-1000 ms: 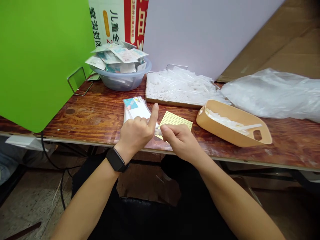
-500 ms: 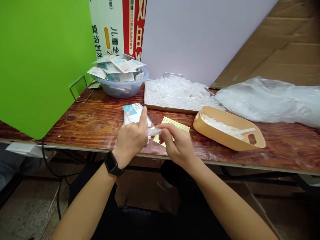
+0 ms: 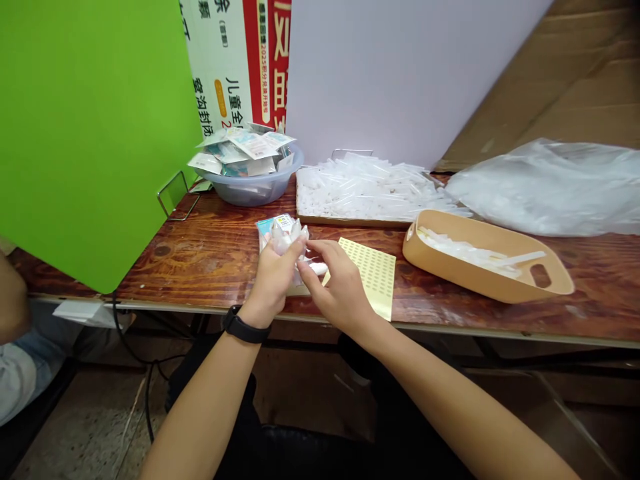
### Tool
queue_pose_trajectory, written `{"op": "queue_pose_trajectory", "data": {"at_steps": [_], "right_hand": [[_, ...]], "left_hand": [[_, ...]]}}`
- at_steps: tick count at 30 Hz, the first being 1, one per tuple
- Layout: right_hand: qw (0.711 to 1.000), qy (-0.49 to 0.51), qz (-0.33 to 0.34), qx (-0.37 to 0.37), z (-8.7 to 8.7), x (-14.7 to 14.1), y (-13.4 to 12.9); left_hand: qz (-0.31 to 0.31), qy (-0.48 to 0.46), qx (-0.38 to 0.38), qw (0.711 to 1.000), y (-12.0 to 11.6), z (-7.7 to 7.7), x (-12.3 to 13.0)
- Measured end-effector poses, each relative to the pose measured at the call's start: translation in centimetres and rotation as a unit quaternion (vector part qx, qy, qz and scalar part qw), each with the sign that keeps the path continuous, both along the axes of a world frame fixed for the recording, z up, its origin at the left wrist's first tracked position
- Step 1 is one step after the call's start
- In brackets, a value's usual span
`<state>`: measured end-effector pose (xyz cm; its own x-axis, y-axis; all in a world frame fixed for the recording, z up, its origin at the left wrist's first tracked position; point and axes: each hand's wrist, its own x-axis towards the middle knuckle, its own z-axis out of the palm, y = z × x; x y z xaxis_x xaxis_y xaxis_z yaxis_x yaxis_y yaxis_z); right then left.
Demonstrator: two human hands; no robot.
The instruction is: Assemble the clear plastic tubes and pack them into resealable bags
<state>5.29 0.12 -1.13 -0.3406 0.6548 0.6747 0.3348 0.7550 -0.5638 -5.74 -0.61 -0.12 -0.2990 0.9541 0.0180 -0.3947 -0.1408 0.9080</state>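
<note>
The left hand [image 3: 273, 283], a black smartwatch [image 3: 245, 328] on its wrist, is curled closed around a crumpled clear plastic wrap [image 3: 285, 237], which bulges above the fingers. The right hand [image 3: 340, 287] is almost closed, its fingertips [image 3: 313, 257] at a small white piece [image 3: 317, 269] just beside the left hand; at this size I can't quite tell whether they have hold of it. Both hands are over the front of a varnished wooden table [image 3: 215, 263], just behind its pale front edge.

Directly behind the left hand lies a printed packet [image 3: 266, 230] with a blue and yellow label. To the right, a yellow dotted sticker sheet [image 3: 373, 277] reaches almost to the table edge. Varnished wood stretches left to a green board [image 3: 90, 133], and right to a tan plastic caddy [image 3: 487, 257] holding white pieces. Farther back are a tray of clear plastic tubes [image 3: 367, 190], a bulging plastic bag [image 3: 545, 190], and a grey bowl [image 3: 250, 188] heaped with packets. Behind the bowl, a printed board [image 3: 225, 67] reads "儿童全" and "窝沟封闭" in Chinese. Another person's arm [image 3: 10, 300] enters at the left edge
</note>
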Motion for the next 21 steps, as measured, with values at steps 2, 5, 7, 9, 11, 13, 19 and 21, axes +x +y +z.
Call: {"op": "queue_pose_trajectory", "data": {"at_steps": [2, 5, 7, 9, 11, 13, 19, 21], "right_hand": [[1.0, -0.004, -0.003, 0.022, 0.0, 0.0, 0.2], [1.0, 0.005, 0.019, -0.005, 0.0, 0.2, 0.3], [0.996, 0.039, 0.035, -0.07, 0.1, 0.5, 0.5], [0.987, 0.09, 0.04, -0.126, 0.2, 0.8, 0.8], [0.981, 0.131, 0.043, -0.134, 0.3, 1.1, 1.0], [0.985, 0.135, 0.05, -0.1, 0.5, 1.3, 1.1], [0.997, 0.062, 0.055, -0.003, 1.0, 2.1, 1.2], [0.996, 0.063, 0.057, -0.021, 1.1, 2.4, 1.4]], "left_hand": [[-0.034, -0.037, -0.006, 0.999, -0.3, 0.2, 0.1], [-0.054, -0.065, -0.033, 0.996, -0.6, 0.6, -0.2], [-0.076, -0.055, -0.045, 0.995, -0.7, 0.7, -0.3], [-0.092, -0.017, -0.039, 0.995, -0.7, 0.7, -0.1], [-0.084, 0.062, -0.016, 0.994, -0.7, 0.4, 0.5], [-0.054, 0.182, 0.019, 0.982, -0.8, 0.2, 1.3], [0.0, 0.409, 0.066, 0.91, -0.7, -0.5, 3.1], [0.002, 0.431, 0.05, 0.901, -0.4, -0.8, 3.3]]}}
